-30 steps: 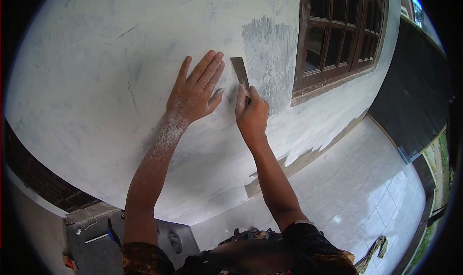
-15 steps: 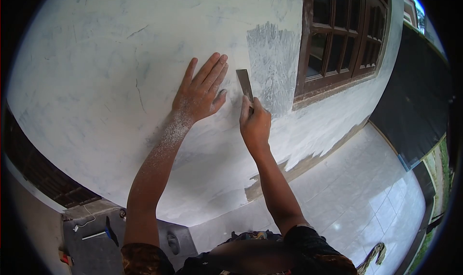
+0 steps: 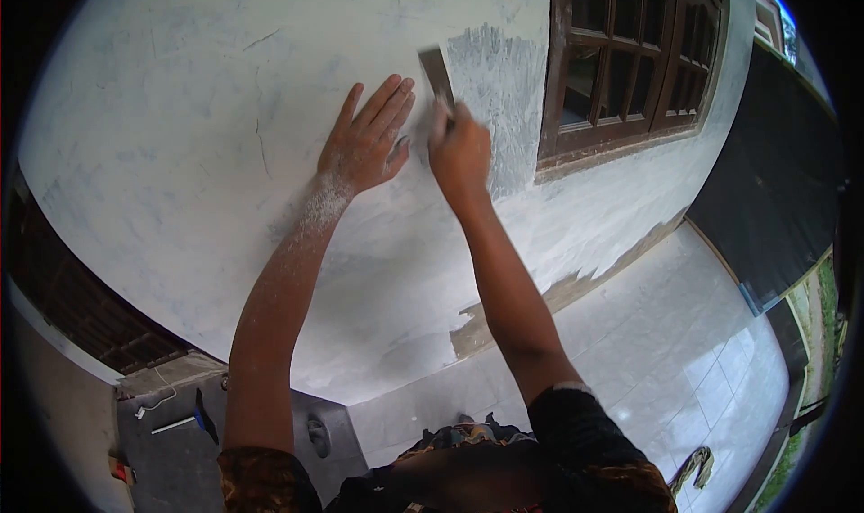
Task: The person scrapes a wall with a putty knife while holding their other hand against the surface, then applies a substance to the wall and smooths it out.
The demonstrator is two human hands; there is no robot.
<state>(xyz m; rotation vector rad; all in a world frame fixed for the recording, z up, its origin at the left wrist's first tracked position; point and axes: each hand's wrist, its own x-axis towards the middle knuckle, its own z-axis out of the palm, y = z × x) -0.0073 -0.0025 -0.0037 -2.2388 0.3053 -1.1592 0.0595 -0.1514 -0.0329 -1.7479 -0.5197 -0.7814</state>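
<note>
While a scraper (image 3: 436,75) is clasped in the right hand (image 3: 463,153) at a grey patch's (image 3: 499,108) edge, the left hand (image 3: 364,144) is spread on the wall (image 3: 198,153).

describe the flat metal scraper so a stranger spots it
Find the brown wooden window on the pale wall. Left of it, past the streaky grey patch, the right hand grips the scraper. Unlike those neighbours, it is narrow, dark and straight-edged.

Left arm (image 3: 274,315) and right arm (image 3: 506,283) reach forward, the left hand (image 3: 360,146) spread with straight fingers (image 3: 376,108), its back showing above a powder-flecked wrist (image 3: 326,203), the right hand (image 3: 463,160) curled in a grip.
</note>
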